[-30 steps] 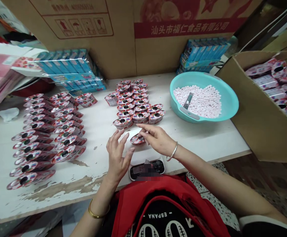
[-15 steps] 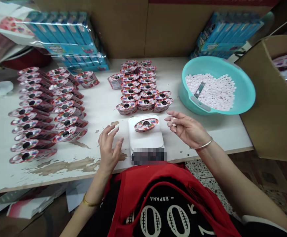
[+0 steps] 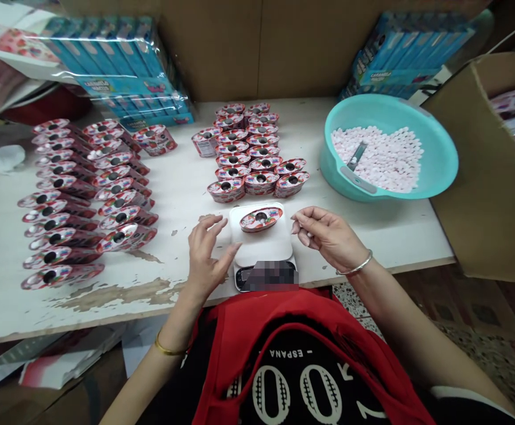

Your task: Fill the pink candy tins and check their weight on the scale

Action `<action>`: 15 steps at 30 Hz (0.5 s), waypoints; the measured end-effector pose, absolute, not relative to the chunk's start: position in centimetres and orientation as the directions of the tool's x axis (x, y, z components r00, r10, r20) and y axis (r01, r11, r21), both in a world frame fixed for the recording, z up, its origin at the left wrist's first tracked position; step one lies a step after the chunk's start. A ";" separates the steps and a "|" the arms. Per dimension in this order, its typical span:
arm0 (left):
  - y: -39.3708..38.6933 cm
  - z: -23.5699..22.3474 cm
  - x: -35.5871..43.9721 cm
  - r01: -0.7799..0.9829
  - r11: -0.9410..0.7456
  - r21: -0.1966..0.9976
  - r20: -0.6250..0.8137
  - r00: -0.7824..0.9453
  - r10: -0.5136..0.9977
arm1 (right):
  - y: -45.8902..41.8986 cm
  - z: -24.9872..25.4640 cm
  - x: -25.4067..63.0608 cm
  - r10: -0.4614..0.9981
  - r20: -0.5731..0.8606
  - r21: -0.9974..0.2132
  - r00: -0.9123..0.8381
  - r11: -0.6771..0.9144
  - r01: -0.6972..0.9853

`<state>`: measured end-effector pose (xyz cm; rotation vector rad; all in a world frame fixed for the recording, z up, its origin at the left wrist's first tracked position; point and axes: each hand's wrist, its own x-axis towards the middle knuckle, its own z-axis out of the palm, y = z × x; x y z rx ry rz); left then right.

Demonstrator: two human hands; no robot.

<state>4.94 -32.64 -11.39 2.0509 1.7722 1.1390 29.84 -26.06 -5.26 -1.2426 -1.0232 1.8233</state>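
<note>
An oval red-and-white candy tin point(image 3: 261, 219) with a dark round hole in its top rests on the white platform of a small kitchen scale point(image 3: 263, 251). My left hand point(image 3: 208, 254) is open at the scale's left edge, its thumb and fingers apart, not touching the tin. Just right of the tin, my right hand point(image 3: 328, 233) is closed in a pinch on small white candies, mostly hidden by the fingers. The scale's dark display is blurred out.
Similar tins stand in rows behind the scale point(image 3: 261, 180) and at the left point(image 3: 49, 257). A turquoise basin point(image 3: 443, 159) at the right holds pale pink candies and a metal scoop point(image 3: 357, 157). Blue packs point(image 3: 120, 65) stand behind; a cardboard box point(image 3: 465, 224) is at the right.
My right hand has moved left, closer to the tin, and the candies in it are now mostly covered. My left hand has shifted right to the scale's edge. The tin stays on the scale.
</note>
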 end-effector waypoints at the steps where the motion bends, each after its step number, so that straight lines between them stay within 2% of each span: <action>1: -32.3 -11.1 5.4 0.750 -0.285 0.597 0.416 0.014 0.909 | -26.0 -5.1 29.4 0.871 -0.386 -0.895 -0.302 -0.433 -0.106; 5: -30.6 -9.9 7.6 0.772 -0.352 0.529 0.362 0.169 0.917 | -25.7 -4.5 27.6 0.887 -0.334 -0.908 -0.317 -0.394 -0.144; 9: -28.0 -8.4 7.8 0.757 -0.454 0.470 0.289 0.354 0.889 | -25.6 -4.1 27.5 0.891 -0.351 -0.895 -0.287 -0.410 -0.178; 12: -24.9 -6.4 4.4 0.744 -0.464 0.481 0.399 0.285 0.871 | -25.7 -4.5 29.2 0.903 -0.382 -0.889 -0.199 -0.418 -0.189; 15: -21.0 -5.1 -1.0 0.829 -0.337 0.447 0.500 0.081 0.862 | -26.2 -5.4 31.3 0.898 -0.432 -0.869 -0.085 -0.439 -0.228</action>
